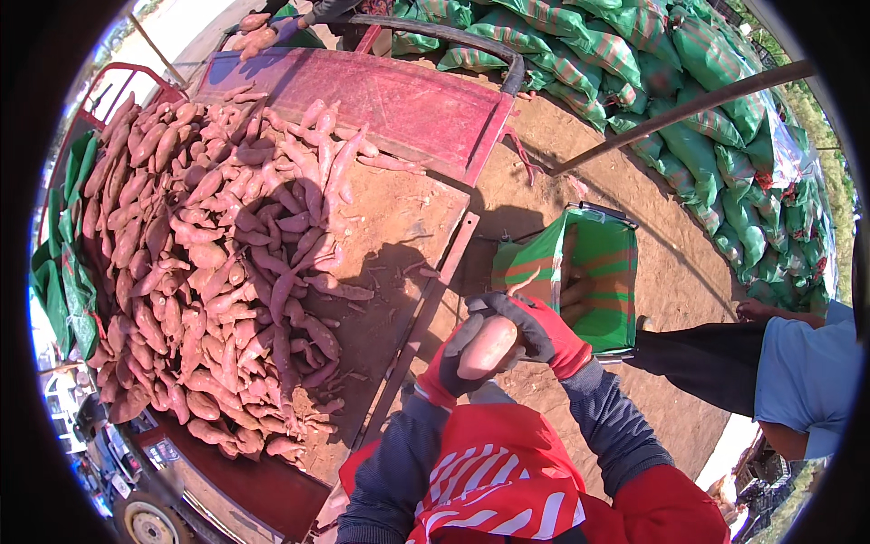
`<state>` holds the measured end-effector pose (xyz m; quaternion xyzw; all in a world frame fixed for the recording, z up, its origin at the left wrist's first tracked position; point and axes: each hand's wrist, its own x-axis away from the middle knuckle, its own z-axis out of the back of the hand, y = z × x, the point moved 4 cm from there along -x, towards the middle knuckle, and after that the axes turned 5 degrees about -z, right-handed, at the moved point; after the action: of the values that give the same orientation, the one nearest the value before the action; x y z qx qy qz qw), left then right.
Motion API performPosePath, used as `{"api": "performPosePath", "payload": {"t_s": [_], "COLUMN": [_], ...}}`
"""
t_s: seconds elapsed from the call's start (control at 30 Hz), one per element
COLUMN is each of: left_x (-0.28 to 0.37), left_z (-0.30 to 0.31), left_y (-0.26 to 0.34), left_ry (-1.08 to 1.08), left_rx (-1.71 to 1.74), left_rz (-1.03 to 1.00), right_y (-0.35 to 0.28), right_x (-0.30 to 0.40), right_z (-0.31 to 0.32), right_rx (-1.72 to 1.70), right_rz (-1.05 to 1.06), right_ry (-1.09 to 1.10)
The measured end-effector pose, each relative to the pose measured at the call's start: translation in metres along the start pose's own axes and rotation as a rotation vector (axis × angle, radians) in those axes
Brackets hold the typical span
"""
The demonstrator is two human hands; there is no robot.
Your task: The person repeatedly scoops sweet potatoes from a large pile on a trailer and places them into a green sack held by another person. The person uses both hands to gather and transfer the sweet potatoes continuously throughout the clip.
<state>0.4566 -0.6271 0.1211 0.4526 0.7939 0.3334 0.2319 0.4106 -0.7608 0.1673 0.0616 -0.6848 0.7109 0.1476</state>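
Note:
Both my hands wear red gloves with dark grey palms and meet in front of my chest. My left hand is closed around the left side of a thick, pinkish sweet potato. My right hand grips it from the right and above, its fingers partly hidden. A thin root shows just beyond my right fingers. To the right of my hands stands an open green mesh sack on a frame, with sweet potatoes inside. A large heap of sweet potatoes lies on the truck bed at left.
The bed's metal edge runs left of my hands, a red side panel beyond it. A slanting pole crosses before stacked full green sacks. A person is at right; another's gloved hand holds sweet potatoes at top.

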Motion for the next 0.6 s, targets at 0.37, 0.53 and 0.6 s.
{"api": "performPosePath", "payload": {"t_s": [0.37,0.53,0.6], "left_x": [0.038,0.044,0.032], "left_z": [0.026,0.007,0.011], "left_y": [0.007,0.018,0.006], "left_ry": [0.499,0.410,0.377], "left_rx": [-0.686,-0.302,-0.199], "left_rz": [0.322,0.125,0.177], "right_y": [0.039,0.030,0.039], "right_x": [-0.039,-0.013,0.001], "right_z": [-0.027,-0.009,-0.019], "right_rx": [1.008,0.316,-0.106], "right_rz": [0.011,-0.056,-0.145], "right_ry": [0.307,0.179,0.083]}}
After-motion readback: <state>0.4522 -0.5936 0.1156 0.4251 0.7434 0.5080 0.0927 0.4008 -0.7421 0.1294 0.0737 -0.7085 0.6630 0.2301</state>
